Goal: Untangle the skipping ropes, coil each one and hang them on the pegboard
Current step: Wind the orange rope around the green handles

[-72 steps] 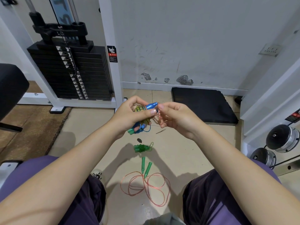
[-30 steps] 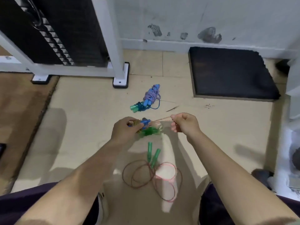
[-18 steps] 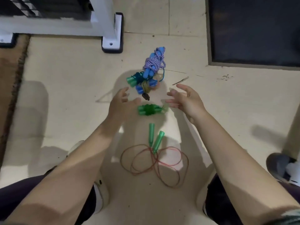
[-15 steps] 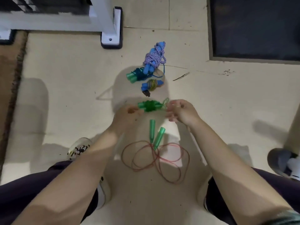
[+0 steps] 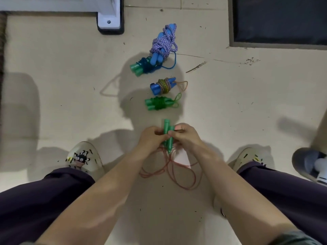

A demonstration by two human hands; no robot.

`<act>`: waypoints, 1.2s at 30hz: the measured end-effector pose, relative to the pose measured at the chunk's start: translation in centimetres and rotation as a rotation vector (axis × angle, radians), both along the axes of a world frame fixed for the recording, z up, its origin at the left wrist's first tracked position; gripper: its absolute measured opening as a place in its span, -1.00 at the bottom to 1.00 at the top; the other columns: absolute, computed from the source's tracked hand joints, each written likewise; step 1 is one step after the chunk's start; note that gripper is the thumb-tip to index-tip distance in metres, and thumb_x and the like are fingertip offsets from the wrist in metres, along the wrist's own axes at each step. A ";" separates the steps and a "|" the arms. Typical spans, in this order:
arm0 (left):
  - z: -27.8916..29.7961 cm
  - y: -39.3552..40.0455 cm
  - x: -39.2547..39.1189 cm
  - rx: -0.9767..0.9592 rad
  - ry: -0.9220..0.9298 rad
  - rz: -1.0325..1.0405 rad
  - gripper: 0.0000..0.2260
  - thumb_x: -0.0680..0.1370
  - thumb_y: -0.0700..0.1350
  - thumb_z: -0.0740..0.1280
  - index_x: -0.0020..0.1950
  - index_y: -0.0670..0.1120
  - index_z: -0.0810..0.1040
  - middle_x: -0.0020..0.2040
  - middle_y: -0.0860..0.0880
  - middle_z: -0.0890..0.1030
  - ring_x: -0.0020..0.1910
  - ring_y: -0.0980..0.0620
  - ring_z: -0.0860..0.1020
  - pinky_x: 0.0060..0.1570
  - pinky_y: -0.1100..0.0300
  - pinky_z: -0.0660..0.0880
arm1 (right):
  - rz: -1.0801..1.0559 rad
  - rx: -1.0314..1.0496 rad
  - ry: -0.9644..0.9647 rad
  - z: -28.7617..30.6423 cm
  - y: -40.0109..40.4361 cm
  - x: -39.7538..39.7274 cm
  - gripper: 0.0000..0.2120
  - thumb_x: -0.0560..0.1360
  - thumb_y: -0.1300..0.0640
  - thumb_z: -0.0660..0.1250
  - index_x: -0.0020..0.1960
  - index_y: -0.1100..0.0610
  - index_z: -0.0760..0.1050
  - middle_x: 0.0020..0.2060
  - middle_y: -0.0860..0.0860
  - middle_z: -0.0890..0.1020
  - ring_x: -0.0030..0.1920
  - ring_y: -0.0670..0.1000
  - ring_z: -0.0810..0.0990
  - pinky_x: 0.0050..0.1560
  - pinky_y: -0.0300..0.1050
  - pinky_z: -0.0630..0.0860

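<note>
both hands [image 5: 169, 137] together, curled round green handles [image 5: 167, 134]

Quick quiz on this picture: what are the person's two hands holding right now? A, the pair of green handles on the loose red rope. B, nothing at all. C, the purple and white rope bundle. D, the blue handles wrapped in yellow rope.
A: the left hand and right hand both grip the green handles, with the red rope lying loose on the floor below; the other bundles lie untouched.
</note>
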State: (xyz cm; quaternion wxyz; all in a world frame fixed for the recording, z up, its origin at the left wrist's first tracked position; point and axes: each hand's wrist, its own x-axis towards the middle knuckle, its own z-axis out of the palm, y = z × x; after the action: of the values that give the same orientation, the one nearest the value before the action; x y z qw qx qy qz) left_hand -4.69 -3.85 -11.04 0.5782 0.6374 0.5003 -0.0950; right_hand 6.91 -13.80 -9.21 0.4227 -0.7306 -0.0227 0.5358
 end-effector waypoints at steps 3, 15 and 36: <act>1.1 0.2 0.1 -0.226 -0.154 0.158 -0.85 0.48 -0.21 0.50 -0.01 -0.24 0.65 -0.09 -0.20 0.66 -0.13 -0.06 0.62 -0.05 0.06 0.58 | -0.027 0.095 0.049 1.0 0.1 0.8 -0.85 0.49 0.31 0.42 -0.22 0.27 0.49 -0.18 0.31 0.58 -0.21 0.18 0.58 -0.22 0.00 0.56; 21.0 3.8 3.3 -0.131 -0.458 -0.179 -0.77 0.63 0.03 0.31 0.09 -0.10 0.63 -0.23 -0.12 0.59 -0.42 0.03 0.53 -0.37 0.20 0.48 | -0.086 0.444 -0.048 20.7 2.5 4.3 -0.87 0.52 0.16 0.41 0.04 0.18 0.56 -0.39 -0.02 0.59 -0.45 -0.07 0.47 -0.46 -0.25 0.36; 47.6 2.1 -5.9 0.365 -0.637 -0.322 -0.78 0.56 0.09 0.37 -0.23 0.05 0.65 -0.46 0.11 0.43 -0.47 0.13 0.34 -0.43 0.29 0.31 | 0.303 0.634 -0.521 46.9 -4.7 2.0 -0.78 0.41 -0.03 0.50 -0.11 0.10 0.59 -0.19 0.09 0.67 -0.27 0.12 0.62 -0.27 -0.08 0.52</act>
State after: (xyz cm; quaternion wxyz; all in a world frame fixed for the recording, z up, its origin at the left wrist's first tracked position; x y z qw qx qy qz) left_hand -10.56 -1.78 36.52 0.5595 0.7974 0.1983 0.1084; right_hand 8.87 -18.54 37.69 0.5229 -0.6639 -0.3988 0.3560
